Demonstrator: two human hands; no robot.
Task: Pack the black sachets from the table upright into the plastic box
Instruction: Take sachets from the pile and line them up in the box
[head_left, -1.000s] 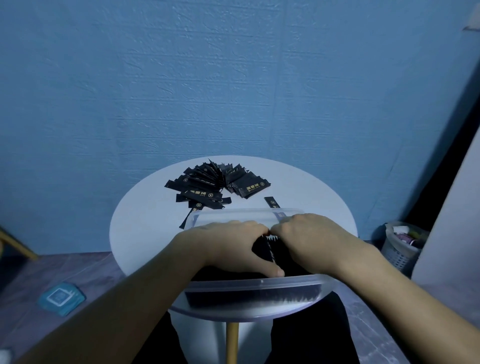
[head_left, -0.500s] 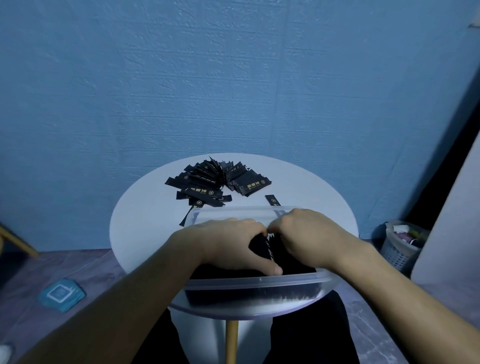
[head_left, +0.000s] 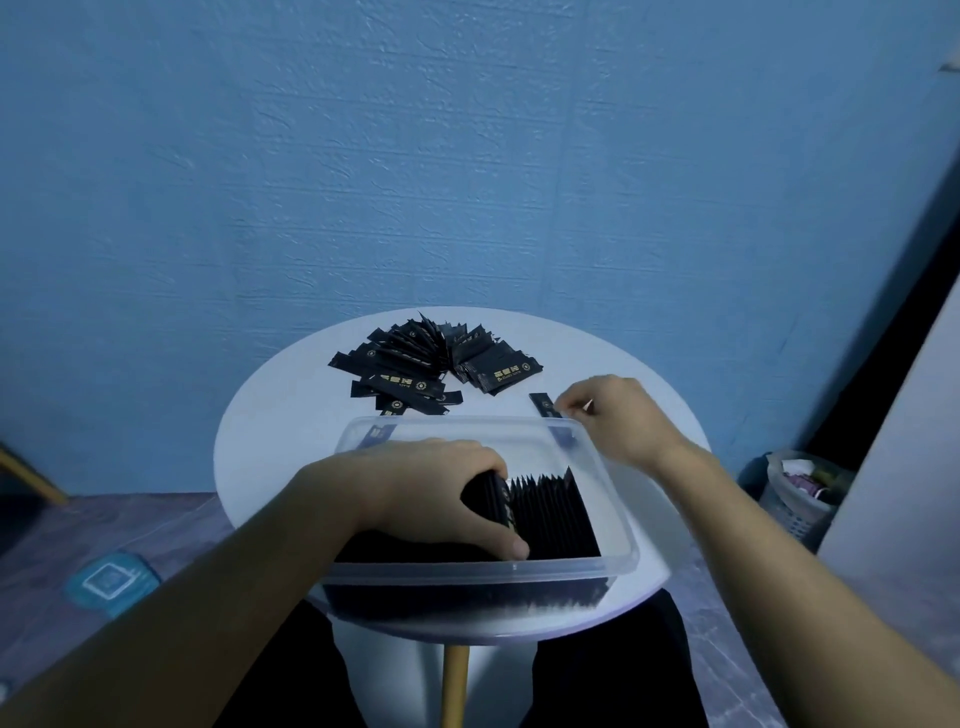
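— Your hands?
— My left hand (head_left: 426, 493) is clamping the row (head_left: 545, 512) of upright, saw-edged black sachets in the clear box (head_left: 467, 570), lower centre.
— The right hand (head_left: 618, 421)?
— It has left the box and is curling over one flat sachet (head_left: 543, 404) right of centre. Whether it is pinched, I cannot tell. One fanned pile (head_left: 431, 364) is lying above.

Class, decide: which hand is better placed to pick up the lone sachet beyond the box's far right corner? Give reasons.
Right. The right hand is beside the lone sachet, while the left hand is busy gripping the upright sachets inside the plastic box.
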